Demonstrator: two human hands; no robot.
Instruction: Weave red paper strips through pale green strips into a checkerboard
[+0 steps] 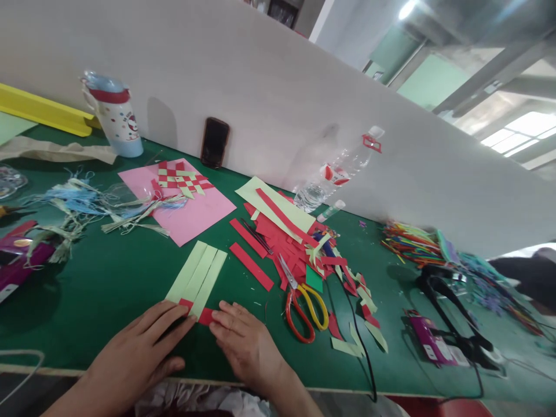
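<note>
Three light green paper strips [197, 277] lie side by side on the green table [108, 284], running away from me. A red paper strip [203, 314] crosses their near ends, woven under and over them. My left hand [139, 353] lies flat with fingers stretched, its fingertips pressing the near ends of the green strips and the red strip. My right hand [245, 341] rests just right of it, fingers together, fingertips touching the red strip's right end.
Two loose red strips [251, 265] and a heap of red and green paper scraps [299, 237] lie beyond my right hand. Red-and-yellow scissors [304, 304], a pink sheet with a woven piece [182, 182], a phone [214, 142], a cup [115, 116], a plastic bottle [339, 171] and black cables [360, 341] surround them.
</note>
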